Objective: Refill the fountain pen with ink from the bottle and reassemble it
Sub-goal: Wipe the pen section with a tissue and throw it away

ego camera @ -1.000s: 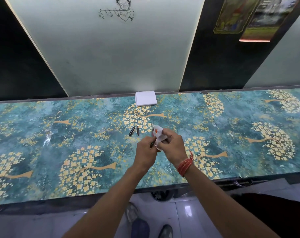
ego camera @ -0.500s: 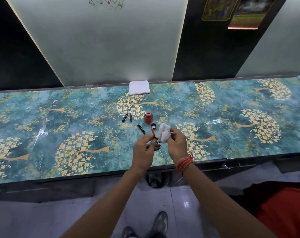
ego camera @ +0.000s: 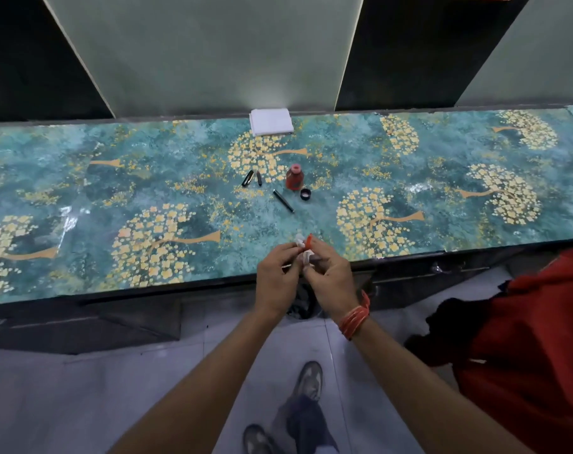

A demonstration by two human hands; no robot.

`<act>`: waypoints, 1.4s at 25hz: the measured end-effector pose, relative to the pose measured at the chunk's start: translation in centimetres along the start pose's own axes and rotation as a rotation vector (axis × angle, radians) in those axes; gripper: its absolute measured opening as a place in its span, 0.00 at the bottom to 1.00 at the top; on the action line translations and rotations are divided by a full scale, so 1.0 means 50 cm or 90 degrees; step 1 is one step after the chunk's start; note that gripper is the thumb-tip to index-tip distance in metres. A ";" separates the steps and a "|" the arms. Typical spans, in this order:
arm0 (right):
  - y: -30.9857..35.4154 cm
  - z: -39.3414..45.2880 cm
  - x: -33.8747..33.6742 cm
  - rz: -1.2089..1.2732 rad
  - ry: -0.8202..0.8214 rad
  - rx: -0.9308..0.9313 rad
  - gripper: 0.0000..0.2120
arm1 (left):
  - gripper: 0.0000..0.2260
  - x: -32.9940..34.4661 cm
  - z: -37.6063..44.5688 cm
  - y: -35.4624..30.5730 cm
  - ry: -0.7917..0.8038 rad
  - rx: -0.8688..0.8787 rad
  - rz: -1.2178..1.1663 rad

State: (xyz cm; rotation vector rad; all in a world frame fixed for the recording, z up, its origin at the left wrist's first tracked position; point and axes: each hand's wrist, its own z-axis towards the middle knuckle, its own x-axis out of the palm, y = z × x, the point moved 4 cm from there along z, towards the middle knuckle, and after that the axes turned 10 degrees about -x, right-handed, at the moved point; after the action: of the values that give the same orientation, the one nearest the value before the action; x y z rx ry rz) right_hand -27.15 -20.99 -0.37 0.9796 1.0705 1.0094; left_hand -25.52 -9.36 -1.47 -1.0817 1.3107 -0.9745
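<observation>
Both hands have dropped back toward the near desk (ego camera: 82,273) edge since the earlier frame, leaving the ink bottle and loose pen parts further off. Going left to right: we are seeing two short dark pen pieces (ego camera: 251,178) lying side by side, a long black barrel (ego camera: 283,200) nearer us, the open red ink bottle (ego camera: 294,177) upright, its black cap (ego camera: 306,194) just beside it. Our left hand (ego camera: 277,280) is pinching an ink-filled red pen section (ego camera: 308,241); our right hand (ego camera: 331,280) is pinching a white tissue (ego camera: 303,247) around it, fingers closed, wiping. Refill looks done; reassembly not yet begun. Risks: squeezing the section could be pushing ink out onto fingers or floor, since we are working past the desk edge; the uncapped bottle could tip when we are reaching for the barrel.
</observation>
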 end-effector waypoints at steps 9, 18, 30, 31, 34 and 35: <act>-0.044 -0.107 0.025 -0.072 0.111 -0.070 0.17 | 0.07 -0.054 -0.123 0.116 0.013 -0.049 -0.081; -0.243 -0.160 -0.023 -0.282 -0.059 -0.150 0.17 | 0.06 -0.028 -0.151 0.310 -0.035 -0.012 0.043; -0.829 -0.135 0.041 -0.386 -0.058 -0.187 0.13 | 0.12 0.162 -0.058 0.746 -0.071 -0.058 0.032; -0.922 -0.113 0.064 -0.425 0.033 -0.107 0.15 | 0.12 0.172 -0.053 0.779 -0.071 -0.051 0.045; -1.146 -0.141 0.116 -0.498 0.294 0.131 0.22 | 0.10 0.192 -0.045 0.846 -0.058 -0.069 0.060; -1.158 -0.170 0.130 -0.447 0.321 0.172 0.24 | 0.09 0.192 -0.045 0.854 -0.045 -0.084 0.061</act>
State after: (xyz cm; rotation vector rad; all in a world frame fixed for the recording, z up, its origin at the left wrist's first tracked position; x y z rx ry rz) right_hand -25.09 -27.70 -58.81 0.4774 1.8430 0.5336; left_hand -29.45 -8.59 -45.09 -1.1323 1.3714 -0.7801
